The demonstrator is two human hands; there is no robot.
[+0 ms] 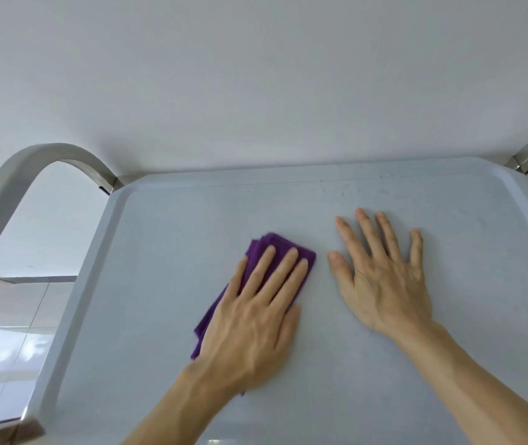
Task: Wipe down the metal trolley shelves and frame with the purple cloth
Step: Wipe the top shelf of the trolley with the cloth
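Both hands flat on trolley shelf (288,213); left hand (253,316) fingers straight pressing purple cloth (275,248); right hand (384,277) bare; wall (256,75) seemingly behind

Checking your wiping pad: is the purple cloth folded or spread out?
Folded: purple cloth shows stacked layered edges beyond the left hand pressing it flat.

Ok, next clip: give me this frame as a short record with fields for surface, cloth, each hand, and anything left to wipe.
surface: top shelf of the metal trolley, with a raised rim
cloth: purple cloth, folded, flat on the shelf
left hand: left hand presses flat on the cloth, fingers straight
right hand: right hand rests flat on the bare shelf, fingers spread, apart from the cloth
left to wipe: faint marks near the far rim
frame: curved handle at the left
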